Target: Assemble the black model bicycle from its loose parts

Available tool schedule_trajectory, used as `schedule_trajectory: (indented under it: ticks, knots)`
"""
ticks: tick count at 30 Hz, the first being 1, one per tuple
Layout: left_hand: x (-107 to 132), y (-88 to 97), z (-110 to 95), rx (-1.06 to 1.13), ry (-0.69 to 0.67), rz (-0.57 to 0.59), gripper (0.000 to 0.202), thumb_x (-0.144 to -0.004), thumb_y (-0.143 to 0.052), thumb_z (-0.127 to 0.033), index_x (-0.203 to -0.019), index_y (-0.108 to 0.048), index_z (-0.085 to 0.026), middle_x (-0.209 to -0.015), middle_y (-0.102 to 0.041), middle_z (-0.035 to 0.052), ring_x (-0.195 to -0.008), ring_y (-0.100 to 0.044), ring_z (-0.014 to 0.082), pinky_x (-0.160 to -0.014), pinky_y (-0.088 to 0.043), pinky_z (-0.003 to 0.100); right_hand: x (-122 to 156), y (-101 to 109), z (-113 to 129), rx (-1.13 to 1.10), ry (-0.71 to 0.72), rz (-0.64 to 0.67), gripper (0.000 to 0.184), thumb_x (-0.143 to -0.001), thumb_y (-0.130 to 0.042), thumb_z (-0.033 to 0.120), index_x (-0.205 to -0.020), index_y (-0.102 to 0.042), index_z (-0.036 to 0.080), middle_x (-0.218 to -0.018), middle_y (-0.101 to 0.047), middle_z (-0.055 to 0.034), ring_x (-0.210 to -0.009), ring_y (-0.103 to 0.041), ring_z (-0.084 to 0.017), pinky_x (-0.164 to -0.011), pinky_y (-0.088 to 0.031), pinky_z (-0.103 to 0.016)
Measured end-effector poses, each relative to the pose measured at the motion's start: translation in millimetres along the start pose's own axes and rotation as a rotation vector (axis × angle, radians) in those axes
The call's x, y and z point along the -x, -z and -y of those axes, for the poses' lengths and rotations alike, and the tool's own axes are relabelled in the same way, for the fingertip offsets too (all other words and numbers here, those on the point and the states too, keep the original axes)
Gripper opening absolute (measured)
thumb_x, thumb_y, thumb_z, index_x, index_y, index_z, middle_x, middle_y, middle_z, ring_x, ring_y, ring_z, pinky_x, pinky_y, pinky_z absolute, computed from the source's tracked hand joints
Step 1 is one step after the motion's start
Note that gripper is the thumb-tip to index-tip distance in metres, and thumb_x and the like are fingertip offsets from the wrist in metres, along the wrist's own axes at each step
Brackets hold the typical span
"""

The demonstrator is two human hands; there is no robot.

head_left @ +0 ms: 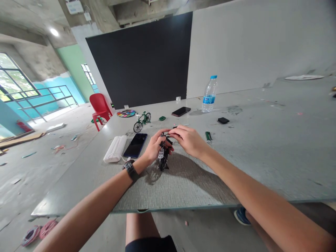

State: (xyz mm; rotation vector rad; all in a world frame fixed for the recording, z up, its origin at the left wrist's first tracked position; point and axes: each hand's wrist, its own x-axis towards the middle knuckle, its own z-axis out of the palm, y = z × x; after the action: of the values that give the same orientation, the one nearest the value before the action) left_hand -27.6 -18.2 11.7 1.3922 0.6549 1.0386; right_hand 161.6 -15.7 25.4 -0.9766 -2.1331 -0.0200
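A small black model bicycle [163, 157] stands upright on the table, its rear rack and wheel toward me. My left hand [154, 145] is closed around its front part from the left. From the right, my right hand [187, 138] has its fingers pinched together at the front of the bicycle, by the handlebar. Whatever lies between those fingertips is too small to make out. Beyond the hands, a green model bicycle [142, 121] stands on its wheels. A small green piece [208, 135] lies to the right of my right hand, and another green piece [162, 118] lies farther back.
On the left of the grey table [262, 150] lie a white power bank [115, 148] and a dark phone [135, 145]. Behind are a colourful round palette [126, 113], another phone [181, 111], a water bottle [209, 94] and a black case [223, 120]. A red chair [100, 106] stands beyond.
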Motion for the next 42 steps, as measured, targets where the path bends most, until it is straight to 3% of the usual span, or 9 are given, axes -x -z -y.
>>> schedule_trajectory:
  ticks: [12, 18, 24, 30, 36, 42]
  knots:
    - [0.8, -1.2, -1.4, 0.004, 0.012, -0.024, 0.039, -0.092, -0.054, -0.036, -0.127, -0.055, -0.018, -0.067, -0.070, 0.0022, -0.056, -0.066, 0.0185, -0.055, -0.052, 0.027, 1.2, 3.5, 0.4, -0.030, -0.022, 0.021, 0.024, -0.103, -0.049, 0.023, -0.114, -0.070, 0.019, -0.107, -0.067, -0.0111, -0.090, -0.067, -0.022, -0.084, -0.054, -0.038]
    - [1.4, -2.9, -3.8, -0.019, 0.022, -0.030, 0.041, -0.092, -0.057, -0.038, -0.127, -0.056, -0.019, -0.068, -0.069, 0.0012, -0.056, -0.066, 0.0181, -0.055, -0.051, 0.027, 0.0, 1.1, 4.3, -0.055, -0.062, -0.005, 0.023, -0.106, -0.045, 0.027, -0.107, -0.067, 0.021, -0.106, -0.073, -0.0104, -0.097, -0.069, -0.024, -0.085, -0.053, -0.040]
    - [1.9, -3.0, -4.2, -0.004, 0.016, -0.036, 0.042, -0.093, -0.056, -0.036, -0.130, -0.054, -0.017, -0.069, -0.070, 0.0018, -0.057, -0.067, 0.0182, -0.055, -0.052, 0.026, -0.2, 3.0, 4.1, -0.087, -0.040, 0.019, 0.021, -0.101, -0.045, 0.019, -0.114, -0.062, 0.020, -0.117, -0.065, -0.0133, -0.098, -0.069, -0.023, -0.086, -0.055, -0.039]
    - [0.4, -1.1, -2.3, -0.020, 0.012, -0.021, 0.043, -0.091, -0.057, -0.038, -0.129, -0.056, -0.018, -0.069, -0.070, 0.0014, -0.056, -0.067, 0.0180, -0.053, -0.051, 0.026, 0.4, 3.5, 7.2, -0.105, -0.165, 0.035, 0.019, -0.106, -0.043, 0.032, -0.104, -0.060, 0.022, -0.097, -0.073, -0.0086, -0.088, -0.070, -0.024, -0.076, -0.052, -0.037]
    - [0.8, -1.2, -1.5, -0.039, 0.002, -0.020, 0.043, -0.092, -0.054, -0.037, -0.131, -0.054, -0.018, -0.069, -0.070, 0.0015, -0.056, -0.066, 0.0178, -0.053, -0.051, 0.025, 0.4, 1.6, 3.4, -0.087, -0.053, 0.011, 0.014, -0.101, -0.050, 0.026, -0.111, -0.059, 0.021, -0.114, -0.065, -0.0135, -0.096, -0.066, -0.024, -0.083, -0.053, -0.039]
    - [1.2, -0.4, 0.4, -0.038, -0.004, -0.012, 0.042, -0.093, -0.054, -0.041, -0.129, -0.055, -0.018, -0.068, -0.070, 0.0012, -0.057, -0.067, 0.0182, -0.055, -0.052, 0.026, 2.1, -2.3, 4.5, -0.086, -0.131, -0.015, 0.012, -0.103, -0.046, 0.030, -0.105, -0.054, 0.022, -0.102, -0.067, -0.0115, -0.089, -0.066, -0.025, -0.078, -0.051, -0.039]
